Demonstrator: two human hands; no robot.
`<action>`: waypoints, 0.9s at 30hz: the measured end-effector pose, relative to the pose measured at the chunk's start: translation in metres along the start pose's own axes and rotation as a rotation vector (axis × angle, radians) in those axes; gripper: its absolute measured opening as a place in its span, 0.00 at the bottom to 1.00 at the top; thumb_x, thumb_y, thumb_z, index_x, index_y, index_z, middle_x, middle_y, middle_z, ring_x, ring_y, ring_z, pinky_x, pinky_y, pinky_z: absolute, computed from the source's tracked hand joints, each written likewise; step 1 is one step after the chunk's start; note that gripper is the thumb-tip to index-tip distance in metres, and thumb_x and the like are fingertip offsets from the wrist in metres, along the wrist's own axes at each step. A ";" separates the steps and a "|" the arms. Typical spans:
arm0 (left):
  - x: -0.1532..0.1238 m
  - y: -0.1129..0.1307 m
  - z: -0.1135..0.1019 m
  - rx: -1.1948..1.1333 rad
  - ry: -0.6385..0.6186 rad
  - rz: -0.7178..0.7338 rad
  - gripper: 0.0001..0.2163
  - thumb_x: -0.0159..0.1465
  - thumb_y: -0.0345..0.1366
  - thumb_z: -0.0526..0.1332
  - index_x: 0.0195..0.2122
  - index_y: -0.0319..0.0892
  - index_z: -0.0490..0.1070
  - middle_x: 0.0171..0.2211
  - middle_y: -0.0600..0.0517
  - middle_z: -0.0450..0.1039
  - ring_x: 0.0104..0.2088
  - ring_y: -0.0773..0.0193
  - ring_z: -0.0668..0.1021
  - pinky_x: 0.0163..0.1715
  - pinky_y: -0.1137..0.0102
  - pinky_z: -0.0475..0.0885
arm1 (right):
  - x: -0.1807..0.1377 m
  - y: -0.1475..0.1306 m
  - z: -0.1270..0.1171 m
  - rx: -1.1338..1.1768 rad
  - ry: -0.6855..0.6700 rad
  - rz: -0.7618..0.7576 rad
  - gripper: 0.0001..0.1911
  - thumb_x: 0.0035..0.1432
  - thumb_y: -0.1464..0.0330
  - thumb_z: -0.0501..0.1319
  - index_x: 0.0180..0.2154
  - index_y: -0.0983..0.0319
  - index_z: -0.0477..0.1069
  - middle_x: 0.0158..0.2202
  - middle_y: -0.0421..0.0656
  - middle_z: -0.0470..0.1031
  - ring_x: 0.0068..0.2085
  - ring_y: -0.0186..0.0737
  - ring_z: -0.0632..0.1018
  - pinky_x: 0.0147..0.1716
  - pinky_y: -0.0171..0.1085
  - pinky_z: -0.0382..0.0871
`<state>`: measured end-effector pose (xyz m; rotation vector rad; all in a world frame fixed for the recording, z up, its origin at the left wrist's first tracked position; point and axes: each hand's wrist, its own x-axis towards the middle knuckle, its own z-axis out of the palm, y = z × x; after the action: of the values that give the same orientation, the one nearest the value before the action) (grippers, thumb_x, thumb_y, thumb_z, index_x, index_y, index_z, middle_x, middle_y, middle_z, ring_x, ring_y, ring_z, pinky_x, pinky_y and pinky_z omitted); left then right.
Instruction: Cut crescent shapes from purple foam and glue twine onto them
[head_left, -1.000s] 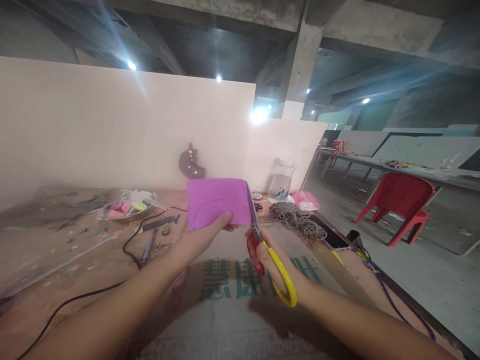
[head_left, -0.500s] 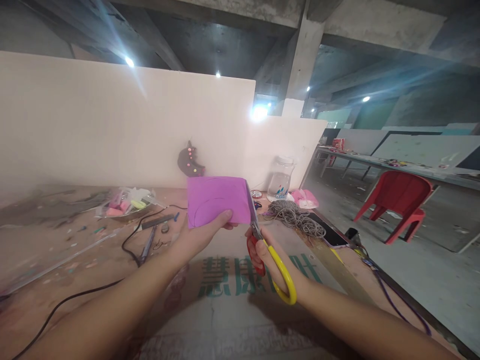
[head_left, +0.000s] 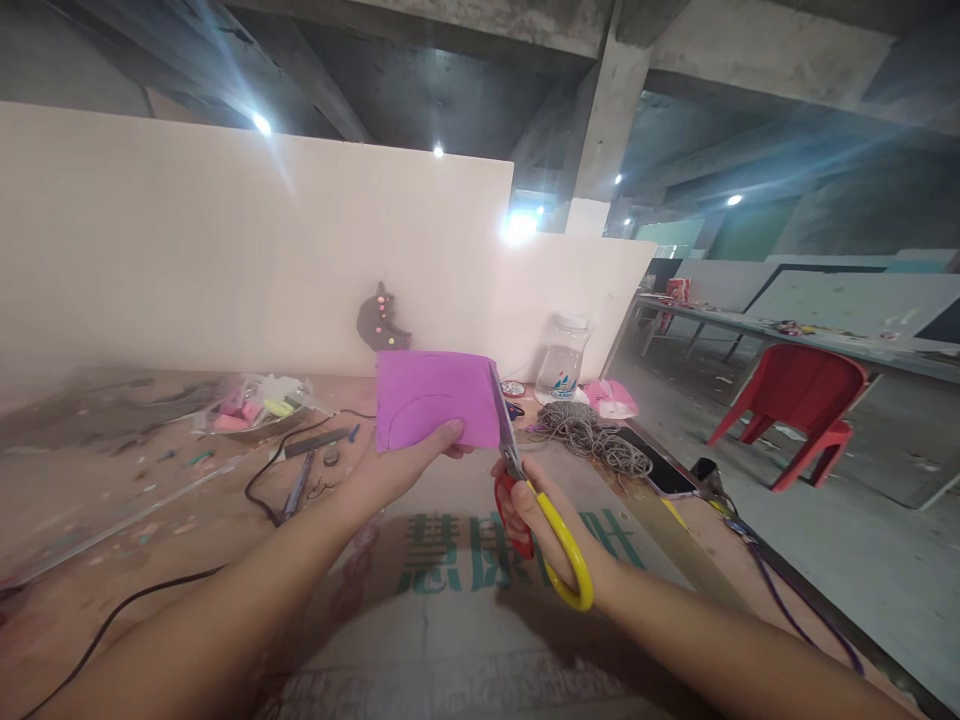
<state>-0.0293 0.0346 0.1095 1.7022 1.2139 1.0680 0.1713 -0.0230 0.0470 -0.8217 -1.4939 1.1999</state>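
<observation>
My left hand (head_left: pixel 397 472) pinches the lower edge of a purple foam sheet (head_left: pixel 435 398) and holds it upright above the table; a curved pencil line runs across the sheet. My right hand (head_left: pixel 541 520) is closed through the red and yellow handles of a pair of scissors (head_left: pixel 534 510). The scissor blades point up along the sheet's right edge and touch it.
A printed cardboard sheet (head_left: pixel 465 600) lies under my hands. Behind are a clear jar (head_left: pixel 562 360), a tangle of grey cord (head_left: pixel 589 432), a phone (head_left: pixel 660 468), a bag of coloured bits (head_left: pixel 251 405) and a black cable (head_left: pixel 277 480). A white board stands at the back. A red chair (head_left: pixel 799 400) is on the right.
Hands, sheet and scissors keep nearly the same pose; the view has shifted very slightly.
</observation>
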 end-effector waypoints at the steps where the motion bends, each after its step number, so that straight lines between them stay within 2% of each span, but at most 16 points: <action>1: 0.000 0.000 0.000 0.009 -0.001 -0.008 0.23 0.58 0.60 0.61 0.30 0.44 0.82 0.36 0.48 0.83 0.46 0.50 0.81 0.53 0.63 0.74 | 0.000 0.000 0.000 0.002 0.001 0.002 0.23 0.63 0.46 0.56 0.44 0.58 0.61 0.25 0.32 0.52 0.22 0.29 0.53 0.19 0.32 0.49; 11: -0.004 0.012 -0.008 0.096 -0.015 -0.055 0.21 0.59 0.58 0.60 0.29 0.46 0.81 0.37 0.50 0.83 0.46 0.52 0.81 0.51 0.66 0.75 | 0.001 0.000 -0.001 -0.018 0.019 0.019 0.24 0.61 0.45 0.57 0.43 0.58 0.61 0.24 0.31 0.50 0.21 0.27 0.52 0.18 0.30 0.48; 17: -0.008 0.022 -0.012 0.121 0.028 -0.099 0.18 0.58 0.57 0.62 0.29 0.48 0.81 0.38 0.50 0.83 0.48 0.49 0.81 0.56 0.63 0.73 | 0.002 -0.002 -0.001 -0.035 0.028 0.025 0.25 0.60 0.44 0.58 0.42 0.58 0.62 0.24 0.31 0.52 0.20 0.27 0.53 0.17 0.30 0.49; 22: -0.004 0.017 -0.012 0.202 0.042 -0.139 0.23 0.56 0.62 0.60 0.32 0.48 0.82 0.40 0.48 0.83 0.50 0.46 0.80 0.55 0.60 0.73 | 0.002 -0.001 -0.001 -0.027 0.025 0.034 0.24 0.61 0.45 0.58 0.43 0.58 0.61 0.22 0.29 0.51 0.19 0.26 0.52 0.16 0.29 0.48; 25: 0.001 0.010 -0.012 0.362 0.169 -0.251 0.31 0.51 0.68 0.60 0.38 0.45 0.82 0.44 0.41 0.81 0.54 0.38 0.77 0.55 0.50 0.71 | 0.002 0.001 -0.002 -0.025 0.019 0.038 0.24 0.61 0.46 0.58 0.43 0.58 0.61 0.23 0.29 0.52 0.19 0.25 0.53 0.16 0.29 0.48; 27: 0.004 0.007 -0.012 0.435 0.209 -0.288 0.34 0.50 0.70 0.59 0.40 0.44 0.82 0.46 0.39 0.80 0.56 0.34 0.74 0.56 0.46 0.69 | 0.001 0.002 -0.003 -0.019 0.019 0.040 0.23 0.61 0.46 0.58 0.44 0.59 0.61 0.23 0.29 0.52 0.19 0.25 0.53 0.15 0.28 0.48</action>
<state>-0.0376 0.0379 0.1212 1.6827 1.8709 0.8623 0.1733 -0.0205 0.0455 -0.8767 -1.4817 1.2059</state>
